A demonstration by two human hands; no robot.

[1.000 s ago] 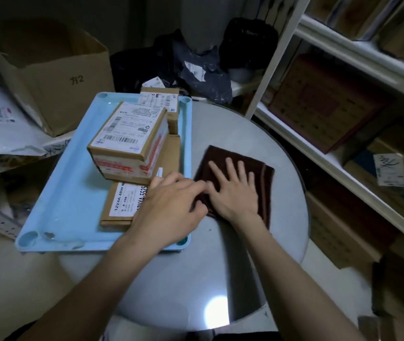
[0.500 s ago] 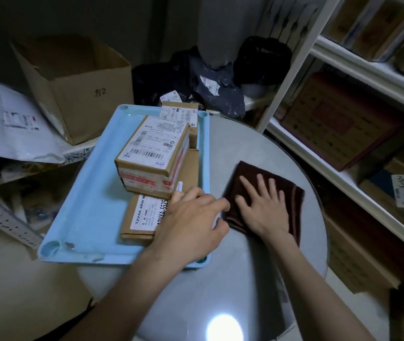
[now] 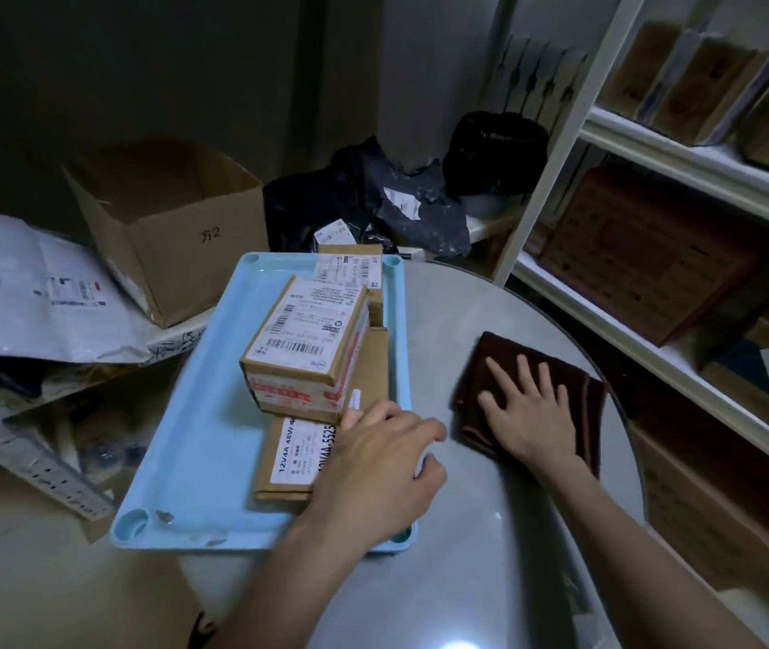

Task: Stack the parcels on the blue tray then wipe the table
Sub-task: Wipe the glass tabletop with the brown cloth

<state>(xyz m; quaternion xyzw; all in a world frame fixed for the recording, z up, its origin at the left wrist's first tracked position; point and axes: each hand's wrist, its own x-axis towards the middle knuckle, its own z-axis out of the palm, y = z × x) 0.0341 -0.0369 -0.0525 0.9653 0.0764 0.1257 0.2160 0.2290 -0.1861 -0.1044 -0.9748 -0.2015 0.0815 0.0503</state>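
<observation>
Brown cloth (image 3: 551, 367) lies folded near the right edge of your round grey bench (image 3: 490, 531), and your right hand (image 3: 530, 412) presses flat on it, fingers (image 3: 525, 372) spread and straight, palm down, gripping nothing. Just to its left, your left hand (image 3: 382, 466) rests over the near right corner of the blue tray (image 3: 200, 437), its fingers loosely curled across the tray's right rim and the end of the flat parcel (image 3: 293, 456) there; whether they actually pinch the rim or the parcel, you cannot tell from this angle.

You have the tray on the left side of the bench, with its left long edge overhanging the bench. On it, three cardboard parcels sit along the tray's right edge. The flat parcel lies lowest, a white label with "12V4A 48W" showing at its near end. A thicker box (image 3: 307, 339) with a white shipping label and red printed tape lies on top of it, touching it. Behind that box, at the tray's far right corner, a third parcel (image 3: 349, 269) shows its labelled top.

Beyond the bench's left edge you have an open cardboard carton (image 3: 172, 227) and a white mailer bag (image 3: 22, 288); dark plastic bags (image 3: 401, 203) lie past the far edge, and white shelving (image 3: 682, 152) holding boxes runs along your right.
</observation>
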